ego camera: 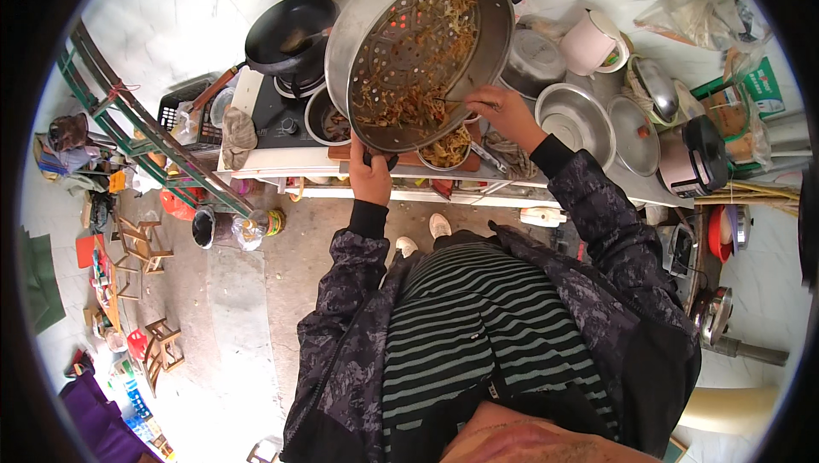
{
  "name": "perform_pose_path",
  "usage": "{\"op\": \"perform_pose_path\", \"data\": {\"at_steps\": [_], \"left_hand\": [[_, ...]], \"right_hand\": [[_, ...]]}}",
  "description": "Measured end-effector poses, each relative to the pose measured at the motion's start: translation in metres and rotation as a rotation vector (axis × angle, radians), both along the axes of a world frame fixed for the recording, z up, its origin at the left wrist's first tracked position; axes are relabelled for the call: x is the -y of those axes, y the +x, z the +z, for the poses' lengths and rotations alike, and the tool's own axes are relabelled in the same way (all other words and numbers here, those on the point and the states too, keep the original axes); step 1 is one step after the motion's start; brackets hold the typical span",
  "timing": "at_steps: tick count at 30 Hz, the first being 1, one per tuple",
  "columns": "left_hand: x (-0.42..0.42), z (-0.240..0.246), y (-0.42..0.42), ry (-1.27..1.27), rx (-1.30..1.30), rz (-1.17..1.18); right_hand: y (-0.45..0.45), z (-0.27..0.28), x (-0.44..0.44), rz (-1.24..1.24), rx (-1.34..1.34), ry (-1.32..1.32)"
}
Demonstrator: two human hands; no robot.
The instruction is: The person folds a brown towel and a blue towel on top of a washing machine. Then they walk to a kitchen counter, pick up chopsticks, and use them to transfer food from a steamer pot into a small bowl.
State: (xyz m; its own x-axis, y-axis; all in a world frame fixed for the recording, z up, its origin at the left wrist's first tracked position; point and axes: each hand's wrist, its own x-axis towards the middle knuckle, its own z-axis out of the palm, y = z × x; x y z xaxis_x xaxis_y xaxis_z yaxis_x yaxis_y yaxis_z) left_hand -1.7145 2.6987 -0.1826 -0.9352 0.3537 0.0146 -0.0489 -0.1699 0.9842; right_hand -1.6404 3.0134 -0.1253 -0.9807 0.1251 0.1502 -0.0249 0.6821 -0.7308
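Note:
A large metal steamer pot (pixel 342 47) with a perforated bottom is tilted towards me above the counter. My left hand (pixel 371 176) grips its near black handle (pixel 382 159). Cooked shredded food (pixel 409 105) clings to the perforations and lies heaped at the pot's low side. Inside that side, my right hand (pixel 502 111) holds a thin utensil (pixel 452 101), its tip hidden by the food. Under the lower rim stands a bowl (pixel 441 167) filled with similar food, partly covered by the pot. It appears to rest on a wooden board (pixel 472 162).
A black wok (pixel 281 31) sits on the stove at left, beside a small pot (pixel 313 124). At right are a metal basin (pixel 576 114), a lid (pixel 630 137), a pink kettle (pixel 588 44) and a rice cooker (pixel 688 159). A green metal ladder-like frame (pixel 153 137) leans at left.

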Motion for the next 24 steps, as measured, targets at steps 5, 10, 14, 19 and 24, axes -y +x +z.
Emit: {"op": "perform_pose_path", "data": {"at_steps": [5,10,14,19,24], "left_hand": [[0.008,-0.015,-0.003,-0.106,-0.136,-0.025],[-0.002,-0.011,0.009,-0.016,-0.064,0.045],[-0.010,-0.010,0.017,-0.052,-0.040,0.080],[-0.013,-0.020,0.020,-0.085,-0.091,0.119],[-0.011,-0.023,0.026,-0.152,-0.152,0.173]], "right_hand": [[0.008,-0.004,0.003,0.052,-0.081,0.025],[0.014,-0.008,-0.004,0.147,-0.153,0.027],[0.018,-0.015,-0.008,0.202,-0.243,0.011],[0.024,-0.025,-0.012,0.264,-0.310,0.054],[0.039,-0.037,-0.010,0.320,-0.298,0.108]]}}
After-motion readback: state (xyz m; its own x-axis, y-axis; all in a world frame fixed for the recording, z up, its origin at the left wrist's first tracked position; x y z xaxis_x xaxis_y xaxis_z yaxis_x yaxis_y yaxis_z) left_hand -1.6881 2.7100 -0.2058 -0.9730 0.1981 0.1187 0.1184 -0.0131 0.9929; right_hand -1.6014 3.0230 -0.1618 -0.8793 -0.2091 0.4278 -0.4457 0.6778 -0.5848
